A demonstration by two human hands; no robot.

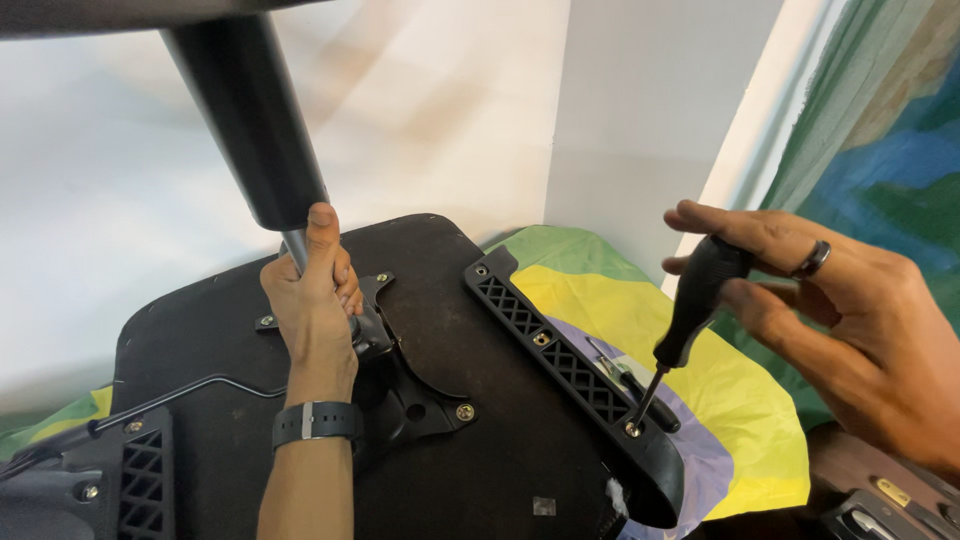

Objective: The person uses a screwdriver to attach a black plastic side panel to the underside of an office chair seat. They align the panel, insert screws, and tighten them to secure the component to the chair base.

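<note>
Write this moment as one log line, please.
left hand: grips gas cylinder | right hand: holds screwdriver, tip on screw of armrest bracket | seat base: upside down

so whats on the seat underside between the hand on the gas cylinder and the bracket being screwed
In the head view, a black metal mounting plate with a brass screw, then bare black seat base, lie between the left hand and the armrest bracket.

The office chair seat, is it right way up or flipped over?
Flipped over: the chair seat shows its black underside, with mounting plate, screws and armrest bracket facing up.
</note>
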